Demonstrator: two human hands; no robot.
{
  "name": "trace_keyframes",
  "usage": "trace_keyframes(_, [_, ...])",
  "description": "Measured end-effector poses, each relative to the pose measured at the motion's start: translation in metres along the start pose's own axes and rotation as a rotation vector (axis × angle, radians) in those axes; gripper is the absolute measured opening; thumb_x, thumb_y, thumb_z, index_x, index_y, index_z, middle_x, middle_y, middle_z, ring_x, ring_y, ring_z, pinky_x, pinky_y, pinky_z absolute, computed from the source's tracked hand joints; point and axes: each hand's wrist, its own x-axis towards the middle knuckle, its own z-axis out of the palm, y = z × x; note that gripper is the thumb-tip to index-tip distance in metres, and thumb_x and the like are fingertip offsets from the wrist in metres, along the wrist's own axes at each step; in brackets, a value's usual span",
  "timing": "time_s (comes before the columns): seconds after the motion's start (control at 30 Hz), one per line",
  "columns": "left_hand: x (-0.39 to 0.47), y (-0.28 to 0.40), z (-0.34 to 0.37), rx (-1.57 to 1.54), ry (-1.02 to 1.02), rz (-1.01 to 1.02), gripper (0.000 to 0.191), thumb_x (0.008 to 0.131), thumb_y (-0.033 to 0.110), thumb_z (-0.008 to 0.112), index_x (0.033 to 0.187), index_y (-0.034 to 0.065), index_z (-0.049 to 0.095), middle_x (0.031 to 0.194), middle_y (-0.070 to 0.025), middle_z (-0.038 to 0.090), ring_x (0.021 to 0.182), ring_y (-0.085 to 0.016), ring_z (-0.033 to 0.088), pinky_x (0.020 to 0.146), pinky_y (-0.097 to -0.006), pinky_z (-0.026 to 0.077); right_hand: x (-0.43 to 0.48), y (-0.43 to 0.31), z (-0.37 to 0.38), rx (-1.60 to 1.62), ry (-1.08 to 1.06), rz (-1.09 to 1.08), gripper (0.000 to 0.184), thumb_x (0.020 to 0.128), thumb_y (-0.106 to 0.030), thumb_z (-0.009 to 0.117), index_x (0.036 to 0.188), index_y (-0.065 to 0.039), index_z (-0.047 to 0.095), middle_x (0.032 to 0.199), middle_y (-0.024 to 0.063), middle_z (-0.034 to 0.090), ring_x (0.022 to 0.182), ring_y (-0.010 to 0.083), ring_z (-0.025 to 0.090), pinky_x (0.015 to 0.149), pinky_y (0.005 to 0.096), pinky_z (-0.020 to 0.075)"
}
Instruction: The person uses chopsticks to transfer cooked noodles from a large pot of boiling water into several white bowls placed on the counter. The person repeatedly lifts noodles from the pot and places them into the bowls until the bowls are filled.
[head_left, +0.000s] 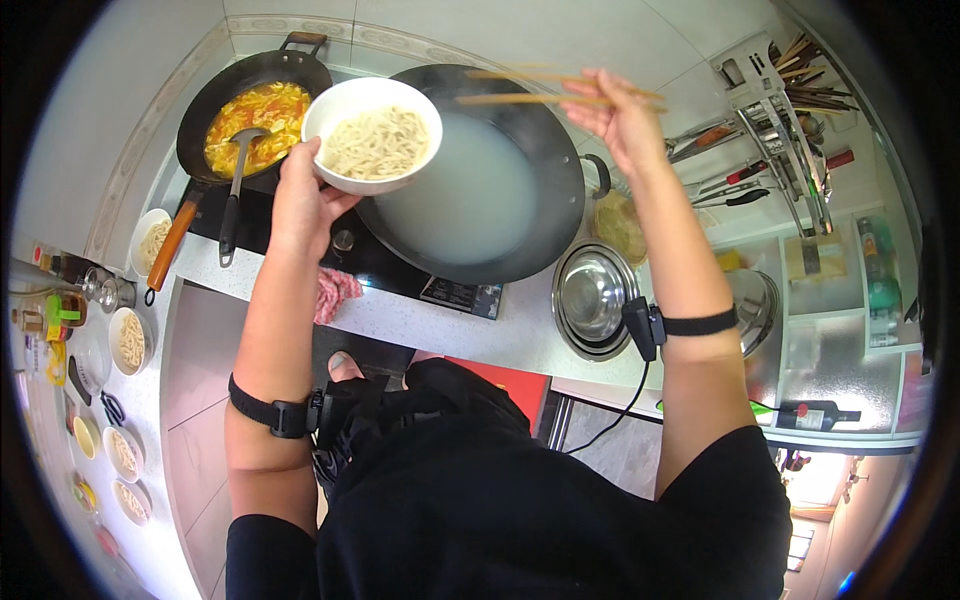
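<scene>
My left hand (306, 196) grips a white bowl (346, 182) by its rim and side. Pale noodles (377, 144) lie inside it. Between the fingers of my right hand (616, 112) is a pair of wooden chopsticks (534, 98), slightly blurred and with nothing caught at their tips. Beneath the chopsticks and the bowl sits a large black wok (551, 247) of cloudy, steaming water (469, 202). Left of the bowl, a smaller black pan (196, 124) contains a tomato and egg mixture (251, 112), and a dark ladle (238, 172) rests in it.
More noodle bowls (130, 341) line the left counter near scissors (112, 409) and seasoning jars. The small pan's wooden handle (172, 240) juts over the counter edge. Steel bowls (592, 296) stand right of the wok, below a wall rack (780, 127) of utensils. A checked cloth (337, 294) lies in front.
</scene>
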Motion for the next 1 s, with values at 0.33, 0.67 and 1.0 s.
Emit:
trace_keyframes(0.33, [-0.006, 0.027, -0.031, 0.004, 0.125, 0.118, 0.053, 0.088, 0.040, 0.043, 0.124, 0.0010, 0.045, 0.112, -0.0142, 0.056, 0.099, -0.024, 0.057, 0.089, -0.0397, 0.045, 0.025, 0.191, -0.018, -0.012, 0.388, 0.413, 0.022, 0.093, -0.020, 0.051, 0.109, -0.005, 0.056, 0.109, 0.0158, 0.061, 0.083, 0.0312, 0.064, 0.073, 0.0378, 0.0562])
trace_keyframes(0.67, [-0.014, 0.026, -0.046, 0.009, 0.184, 0.134, 0.056, 0.090, 0.043, 0.042, 0.125, -0.0005, 0.043, 0.118, -0.0167, 0.056, 0.103, -0.023, 0.058, 0.092, -0.0411, 0.044, 0.060, 0.219, 0.082, 0.355, 0.366, 0.381, 0.019, 0.093, -0.013, 0.052, 0.099, 0.004, 0.050, 0.101, 0.0254, 0.058, 0.088, 0.0368, 0.063, 0.079, 0.0427, 0.0574])
trace_keyframes(1.0, [-0.014, 0.027, -0.057, -0.032, 0.180, 0.151, 0.053, 0.087, 0.041, 0.047, 0.123, 0.0024, 0.043, 0.110, -0.0133, 0.056, 0.096, -0.023, 0.058, 0.086, -0.0384, 0.045, 0.070, 0.212, 0.094, 0.639, 0.406, 0.509, 0.020, 0.094, -0.015, 0.049, 0.094, 0.006, 0.049, 0.097, 0.0280, 0.058, 0.086, 0.0376, 0.064, 0.076, 0.0399, 0.0590])
